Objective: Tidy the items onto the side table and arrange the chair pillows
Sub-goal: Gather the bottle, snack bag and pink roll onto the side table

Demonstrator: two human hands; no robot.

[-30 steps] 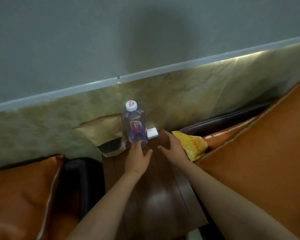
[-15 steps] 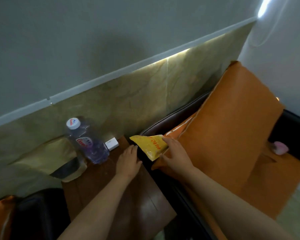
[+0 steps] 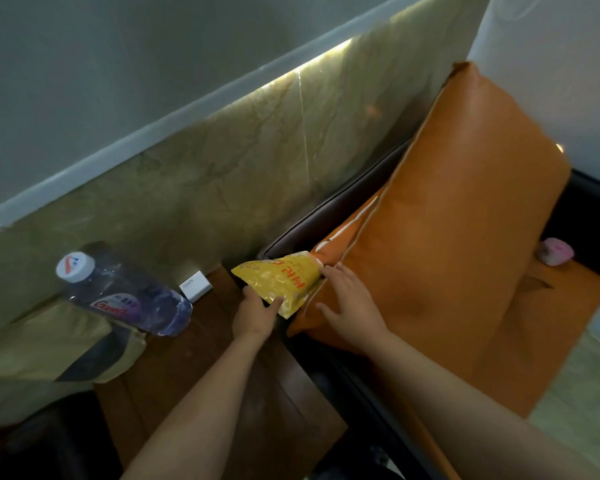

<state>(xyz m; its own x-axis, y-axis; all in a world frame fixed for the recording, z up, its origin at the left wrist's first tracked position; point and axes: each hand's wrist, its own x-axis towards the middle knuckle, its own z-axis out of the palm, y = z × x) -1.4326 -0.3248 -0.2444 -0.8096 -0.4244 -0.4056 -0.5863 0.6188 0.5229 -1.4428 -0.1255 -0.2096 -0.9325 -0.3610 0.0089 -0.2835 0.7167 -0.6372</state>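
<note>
A yellow snack packet (image 3: 280, 280) with red print sticks out from behind a large orange pillow (image 3: 444, 237) on the dark chair at the right. My left hand (image 3: 255, 315) grips the packet's lower corner, thumb on top. My right hand (image 3: 349, 301) lies flat on the pillow's edge beside the packet, fingers spread. On the dark wooden side table (image 3: 222, 393) stand a clear water bottle (image 3: 125, 296) with a white cap and a small white charger block (image 3: 196, 285) by the wall.
A tan paper bag (image 3: 52, 344) lies on the table's left against the marble wall panel. A small pink object (image 3: 555, 251) rests on the orange seat cushion at the far right. A dark chair arm (image 3: 49, 445) fills the lower left.
My view has swung right from the bottle toward the chair. My left hand left the bottle area and took hold of the yellow packet; my right hand shifted onto the pillow.
</note>
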